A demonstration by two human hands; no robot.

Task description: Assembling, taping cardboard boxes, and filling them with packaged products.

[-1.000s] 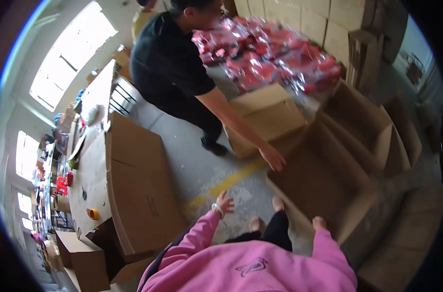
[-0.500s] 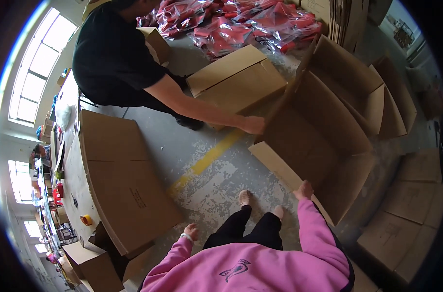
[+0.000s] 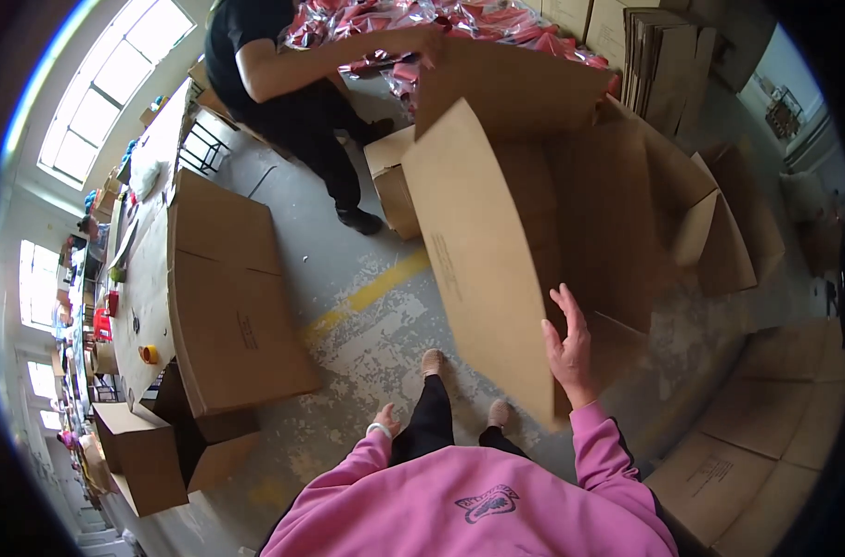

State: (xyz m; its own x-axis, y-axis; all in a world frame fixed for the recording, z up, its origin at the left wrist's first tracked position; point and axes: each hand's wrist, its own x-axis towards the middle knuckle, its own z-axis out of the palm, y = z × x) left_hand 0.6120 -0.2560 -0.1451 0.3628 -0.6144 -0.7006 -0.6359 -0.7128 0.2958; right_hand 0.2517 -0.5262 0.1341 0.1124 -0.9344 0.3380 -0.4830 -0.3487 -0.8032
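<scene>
A large open cardboard box (image 3: 478,278) stands tilted in front of me, its mouth and brown inside turned partly toward me. My right hand (image 3: 571,351) is at its near edge, fingers stretched and apart, not gripping; whether the palm touches the cardboard I cannot tell. My left hand (image 3: 386,420), with a white band at the wrist, hangs low by my leg, holding nothing, its fingers loosely apart. Across from me, a co-worker's hand (image 3: 428,44) is at the box's raised far flap (image 3: 515,88).
A co-worker in black (image 3: 302,121) stands at the far left. Plastic-wrapped red goods (image 3: 367,23) lie behind. Left is a worktable (image 3: 149,306) with a tape roll (image 3: 148,354) and a big carton (image 3: 241,316) beside it. More open boxes (image 3: 720,232) and flat cartons (image 3: 738,446) lie right.
The large box has swung up and left, its outer side now showing. My right hand has let go of its edge and spread. The co-worker has straightened, the arm raised with the flap.
</scene>
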